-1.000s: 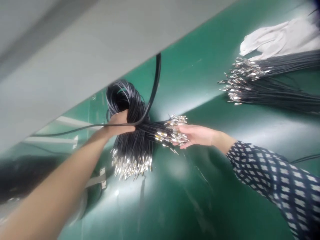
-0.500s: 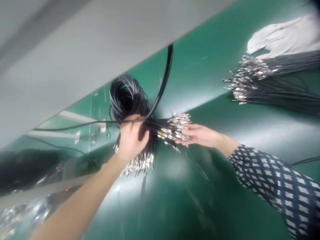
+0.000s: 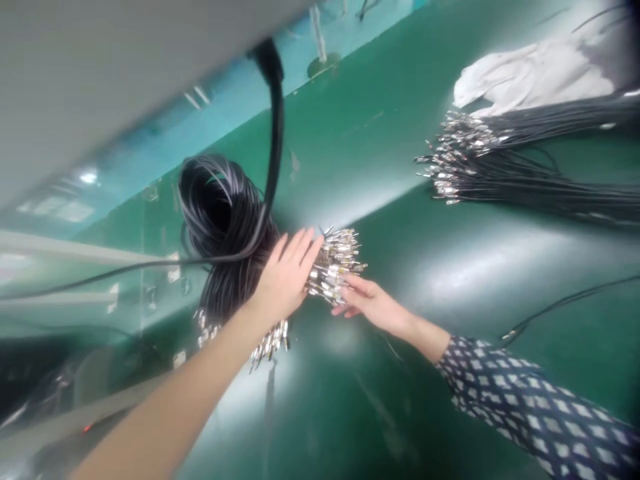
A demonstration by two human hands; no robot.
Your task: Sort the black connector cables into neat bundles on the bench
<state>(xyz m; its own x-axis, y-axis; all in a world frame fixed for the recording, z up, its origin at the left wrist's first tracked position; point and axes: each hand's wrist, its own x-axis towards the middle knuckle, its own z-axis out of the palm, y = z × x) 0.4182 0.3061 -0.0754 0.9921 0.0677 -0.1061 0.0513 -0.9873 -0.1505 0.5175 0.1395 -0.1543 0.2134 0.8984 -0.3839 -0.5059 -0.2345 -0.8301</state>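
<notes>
A thick coil of black cables point(image 3: 220, 200) lies on the green surface, with two bunches of metal-tipped ends. My left hand point(image 3: 287, 277) rests flat across the bunch that points right, fingers stretched out and thumb hidden. At the tips of that same bunch, my right hand point(image 3: 373, 300) has its thumb side over the silvery cable ends point(image 3: 340, 250) and other fingers below them. The second bunch of cable ends point(image 3: 270, 343) points down and is partly covered by my left forearm.
A thick black cord point(image 3: 277, 133) hangs from the grey overhead panel point(image 3: 125, 73) and crosses the coil. More black cables point(image 3: 545, 190) with metal ends lie at right beside white cloth point(image 3: 535, 77). Loose thin cables point(image 3: 555, 303) lie near my right sleeve.
My left hand has slid right along the cables, from the coil towards the metal ends, and its fingers have flattened. My right hand stays at the tips. The view has shifted.
</notes>
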